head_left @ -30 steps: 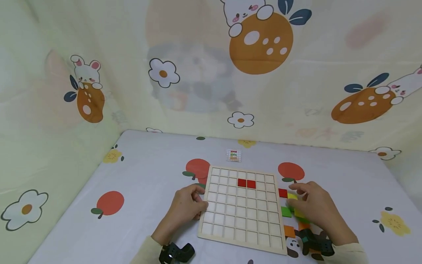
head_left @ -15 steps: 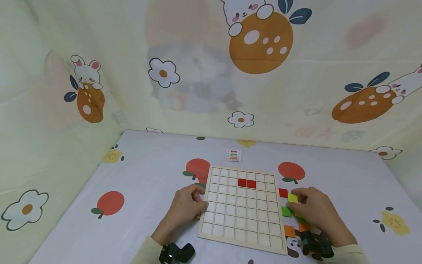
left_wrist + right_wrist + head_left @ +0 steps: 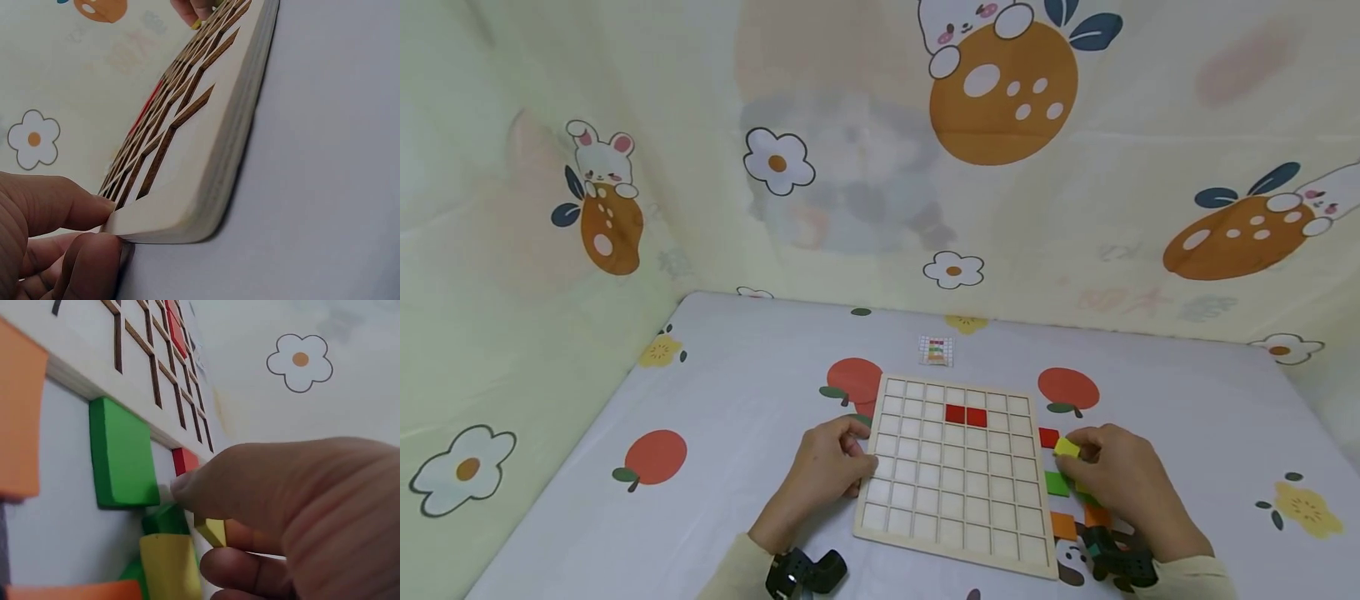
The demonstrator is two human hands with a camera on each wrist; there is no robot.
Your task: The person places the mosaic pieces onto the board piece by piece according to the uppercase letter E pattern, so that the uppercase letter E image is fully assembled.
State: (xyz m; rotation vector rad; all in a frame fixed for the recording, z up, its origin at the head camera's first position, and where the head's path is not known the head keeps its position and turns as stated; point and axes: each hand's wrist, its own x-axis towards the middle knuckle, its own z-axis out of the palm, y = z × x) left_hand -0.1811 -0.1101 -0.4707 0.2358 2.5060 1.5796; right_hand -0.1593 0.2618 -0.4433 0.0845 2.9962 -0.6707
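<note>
A pale wooden grid board (image 3: 951, 546) lies on the table, with two red square tiles (image 3: 966, 415) side by side in its upper cells. My left hand (image 3: 823, 460) pinches the board's left edge; in the left wrist view its thumb (image 3: 75, 206) and curled fingers meet at the rim. To the right of the board, my right hand (image 3: 1116, 471) pinches a yellow tile (image 3: 1067, 447), which is tilted. The right wrist view shows that yellow tile (image 3: 214, 531) between thumb and fingers. Part of it is hidden by the hand.
Beside the board's right edge lie a red tile (image 3: 1048, 437), a green tile (image 3: 1057, 483) and orange tiles (image 3: 1063, 526). More green and another yellow tile (image 3: 170, 565) sit under the right hand. Behind the board is a small printed pattern card (image 3: 936, 351).
My right fingers have closed in on the yellow tile, which lay flat and is now tilted. The left hand stays on the board. The head view has shifted slightly.
</note>
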